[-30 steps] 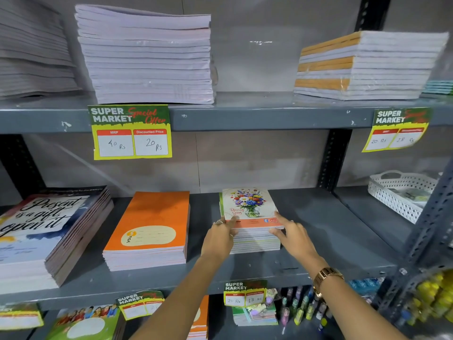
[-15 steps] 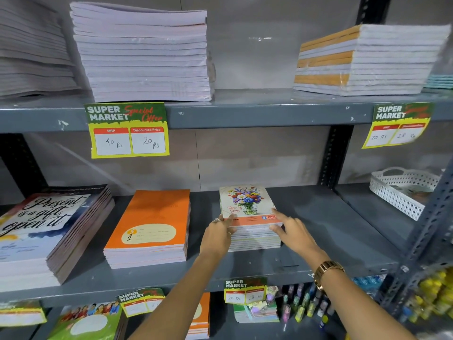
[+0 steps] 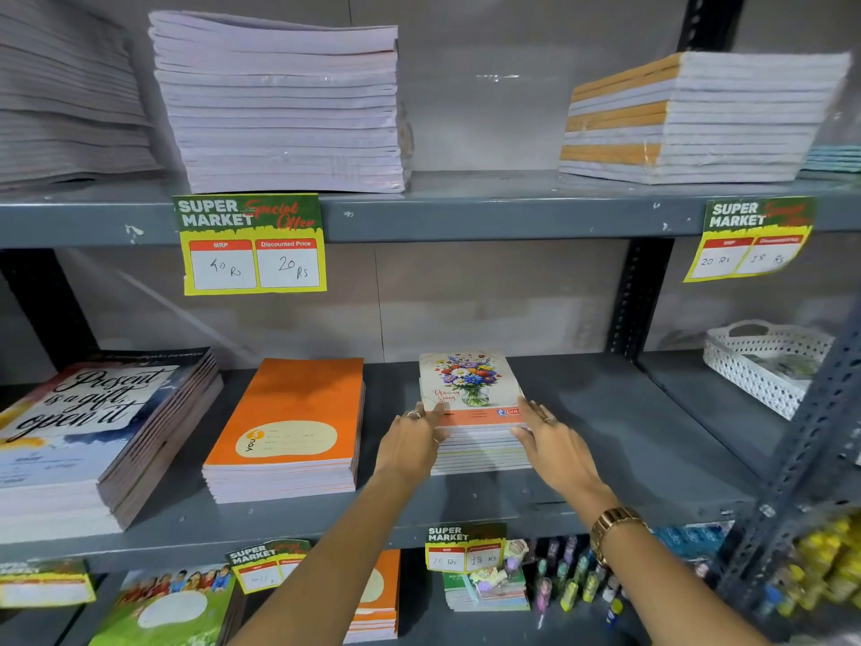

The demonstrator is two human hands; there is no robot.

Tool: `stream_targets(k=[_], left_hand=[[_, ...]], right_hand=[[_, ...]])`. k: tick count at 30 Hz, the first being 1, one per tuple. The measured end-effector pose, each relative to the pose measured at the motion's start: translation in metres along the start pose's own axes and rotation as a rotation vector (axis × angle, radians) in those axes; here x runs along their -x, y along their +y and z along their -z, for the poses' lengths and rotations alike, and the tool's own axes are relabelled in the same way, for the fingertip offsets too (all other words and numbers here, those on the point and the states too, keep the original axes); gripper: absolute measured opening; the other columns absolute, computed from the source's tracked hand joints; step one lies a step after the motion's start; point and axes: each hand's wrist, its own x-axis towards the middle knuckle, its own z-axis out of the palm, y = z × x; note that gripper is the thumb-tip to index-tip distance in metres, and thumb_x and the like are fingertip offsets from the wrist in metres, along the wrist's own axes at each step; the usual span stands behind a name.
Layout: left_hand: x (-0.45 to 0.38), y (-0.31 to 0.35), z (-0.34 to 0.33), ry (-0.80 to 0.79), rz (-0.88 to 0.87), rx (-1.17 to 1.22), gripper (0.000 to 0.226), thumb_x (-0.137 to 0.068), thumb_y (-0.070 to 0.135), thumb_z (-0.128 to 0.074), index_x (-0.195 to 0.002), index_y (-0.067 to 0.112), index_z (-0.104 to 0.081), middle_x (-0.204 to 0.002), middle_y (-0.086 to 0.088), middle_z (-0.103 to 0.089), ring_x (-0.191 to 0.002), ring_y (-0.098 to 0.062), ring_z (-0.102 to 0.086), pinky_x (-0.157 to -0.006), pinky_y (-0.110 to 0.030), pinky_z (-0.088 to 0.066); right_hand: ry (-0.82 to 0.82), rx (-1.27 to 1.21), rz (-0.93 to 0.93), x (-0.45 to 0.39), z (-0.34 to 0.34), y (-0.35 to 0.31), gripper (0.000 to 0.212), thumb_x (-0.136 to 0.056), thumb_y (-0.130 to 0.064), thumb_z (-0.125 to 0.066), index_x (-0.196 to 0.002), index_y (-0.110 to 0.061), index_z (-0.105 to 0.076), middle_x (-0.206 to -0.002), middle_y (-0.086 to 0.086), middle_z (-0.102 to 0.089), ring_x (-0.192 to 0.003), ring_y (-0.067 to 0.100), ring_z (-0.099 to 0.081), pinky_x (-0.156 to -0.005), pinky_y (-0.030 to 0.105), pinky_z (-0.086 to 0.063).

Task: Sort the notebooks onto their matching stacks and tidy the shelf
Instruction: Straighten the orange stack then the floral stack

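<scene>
Shelving runs across our view in grey tiers; on the middle shelf [image 3: 605,440] the floral notebook stack [image 3: 470,403] sits at centre, its long axis running from 6 to 12 o'clock, away from us. Our left hand [image 3: 410,442] presses its left edge, our right hand [image 3: 554,447] its right edge, fingers spread flat, bracing rather than clutching; both are equally near. We judge the next move is squaring the pile. At 9 o'clock lies the orange notebook stack [image 3: 291,426], marked "YOU"; further left, covers read "Present is a gift, open it" [image 3: 88,407]. The price tag [image 3: 251,244] at 11 o'clock reads "SUPER MARKET Special Offer, MRP 40 Rs, Discounted Price 20 Rs".
</scene>
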Motion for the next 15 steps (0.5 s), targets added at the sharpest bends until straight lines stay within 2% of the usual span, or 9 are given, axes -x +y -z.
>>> stream_targets(k=[2, 5, 7, 9, 10, 11, 15], left_hand=[[0.001, 0.001, -0.004, 0.029, -0.034, -0.105, 0.052, -0.099, 0.035, -0.034, -0.147, 0.023, -0.018, -0.157, -0.011, -0.020, -0.141, -0.033, -0.027, -0.118, -0.041, -0.020], [0.001, 0.003, -0.011, 0.049, -0.068, -0.164, 0.058, -0.099, 0.040, -0.028, -0.149, 0.019, -0.008, -0.160, -0.009, -0.008, -0.147, -0.030, -0.008, -0.120, -0.039, -0.007], [-0.001, 0.003, -0.014, 0.050, -0.100, -0.196, 0.057, -0.100, 0.039, -0.026, -0.149, 0.019, -0.005, -0.160, -0.008, -0.005, -0.148, -0.026, -0.002, -0.120, -0.039, -0.002], [-0.001, 0.004, -0.014, 0.053, -0.111, -0.205, 0.056, -0.100, 0.037, -0.026, -0.149, 0.019, -0.004, -0.160, -0.007, -0.006, -0.148, -0.024, -0.001, -0.120, -0.039, 0.000], [-0.001, 0.004, -0.015, 0.053, -0.110, -0.203, 0.056, -0.101, 0.035, -0.026, -0.149, 0.019, -0.004, -0.160, -0.007, -0.006, -0.148, -0.024, -0.001, -0.120, -0.039, 0.000], [0.000, 0.005, -0.015, 0.055, -0.108, -0.199, 0.055, -0.101, 0.033, -0.026, -0.149, 0.018, -0.003, -0.160, -0.007, -0.006, -0.148, -0.023, 0.000, -0.120, -0.039, 0.000], [0.001, 0.005, -0.016, 0.071, -0.112, -0.191, 0.056, -0.100, 0.021, -0.029, -0.149, 0.016, -0.002, -0.160, -0.007, -0.005, -0.148, -0.022, 0.000, -0.119, -0.035, 0.001]], right_hand=[[0.019, 0.083, 0.003, 0.002, -0.002, -0.005, 0.052, -0.101, -0.035, -0.029, -0.149, -0.016, -0.022, -0.157, 0.009, -0.024, -0.145, 0.022, -0.024, -0.100, 0.039, -0.048], [0.083, 0.098, 0.014, 0.005, -0.004, -0.009, 0.051, -0.101, -0.035, -0.028, -0.148, -0.017, -0.023, -0.159, 0.008, -0.016, -0.147, 0.020, -0.014, -0.105, 0.035, -0.043], [0.102, 0.097, 0.061, 0.005, -0.006, -0.010, 0.050, -0.101, -0.033, -0.029, -0.149, -0.018, -0.021, -0.160, 0.005, -0.012, -0.148, 0.018, -0.011, -0.115, 0.033, -0.029], [0.093, 0.110, 0.126, 0.002, -0.008, -0.013, 0.049, -0.102, -0.029, -0.029, -0.149, -0.018, -0.022, -0.160, 0.004, -0.016, -0.148, 0.016, -0.012, -0.120, 0.031, -0.014], [0.090, 0.108, 0.148, 0.000, -0.010, -0.013, 0.048, -0.102, -0.028, -0.029, -0.148, -0.018, -0.024, -0.159, 0.003, -0.020, -0.147, 0.015, -0.014, -0.120, 0.030, -0.011], [0.094, 0.098, 0.155, -0.001, -0.012, -0.014, 0.047, -0.102, -0.027, -0.029, -0.148, -0.018, -0.026, -0.158, 0.001, -0.024, -0.147, 0.013, -0.016, -0.120, 0.029, -0.012], [0.140, 0.051, 0.108, 0.000, -0.016, -0.017, 0.045, -0.101, -0.026, -0.033, -0.146, -0.021, -0.032, -0.154, -0.005, -0.032, -0.145, 0.008, -0.020, -0.114, 0.025, -0.031]])
